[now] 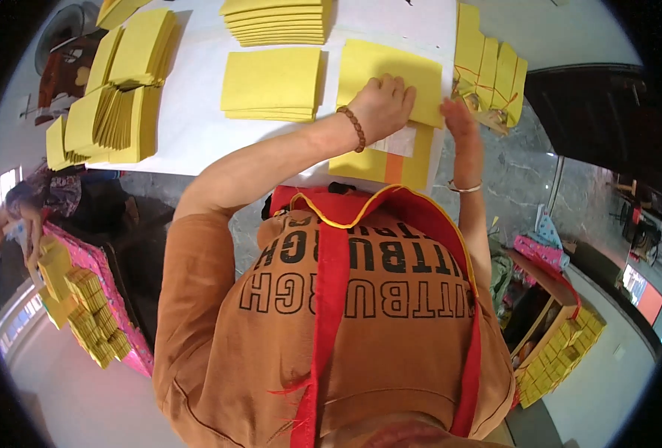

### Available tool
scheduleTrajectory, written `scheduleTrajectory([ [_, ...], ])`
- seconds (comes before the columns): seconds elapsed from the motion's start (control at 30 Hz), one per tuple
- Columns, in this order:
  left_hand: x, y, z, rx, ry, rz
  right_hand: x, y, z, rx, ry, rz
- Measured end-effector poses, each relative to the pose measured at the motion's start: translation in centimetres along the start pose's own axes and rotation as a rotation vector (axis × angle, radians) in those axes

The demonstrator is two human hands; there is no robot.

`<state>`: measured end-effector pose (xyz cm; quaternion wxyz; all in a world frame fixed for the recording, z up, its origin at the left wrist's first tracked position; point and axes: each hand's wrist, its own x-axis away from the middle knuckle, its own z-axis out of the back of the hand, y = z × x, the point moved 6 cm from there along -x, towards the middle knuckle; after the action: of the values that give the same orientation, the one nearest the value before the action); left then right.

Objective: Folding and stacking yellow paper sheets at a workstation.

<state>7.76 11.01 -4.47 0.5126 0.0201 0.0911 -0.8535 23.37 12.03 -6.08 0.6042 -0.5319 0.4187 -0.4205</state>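
My left hand (383, 110), with a brown bead bracelet at the wrist, rests on a yellow paper sheet (391, 63) on the white table. Its fingers are curled and pressed together near the sheet's lower edge; the thumb is hidden. My right hand (462, 131), wearing a bangle, is upright just off the sheet's right corner, fingers stretched out and seen edge-on. Partly beneath the sheet lies another yellow piece (419, 160) with an orange stripe and a white patch. A small stack of yellow paper (271, 82) sits to the left of my left hand.
More yellow stacks stand at the table's left (141, 48) and far side (275, 21). Tied yellow bundles (488, 71) sit past the right edge. Another person (29, 213) handles yellow stacks at a pink-covered table on the left. Yellow bundles (562, 355) lie at lower right.
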Motion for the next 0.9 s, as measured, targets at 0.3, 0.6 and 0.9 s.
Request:
scheduleTrajectory([
  [0.3,10.7,-12.4,5.3,0.085,0.462,0.072,0.7,0.1,1.4,0.002,0.173,-0.082],
  [0.6,14.0,-14.0,-3.6,0.137,0.005,0.161,-1.5,-6.3,-5.4,0.744,-0.152,0.408],
  [0.9,15.2,-14.0,-4.5,0.130,-0.315,0.280,-3.4,-5.2,-20.3,1.119,-0.509,0.831],
])
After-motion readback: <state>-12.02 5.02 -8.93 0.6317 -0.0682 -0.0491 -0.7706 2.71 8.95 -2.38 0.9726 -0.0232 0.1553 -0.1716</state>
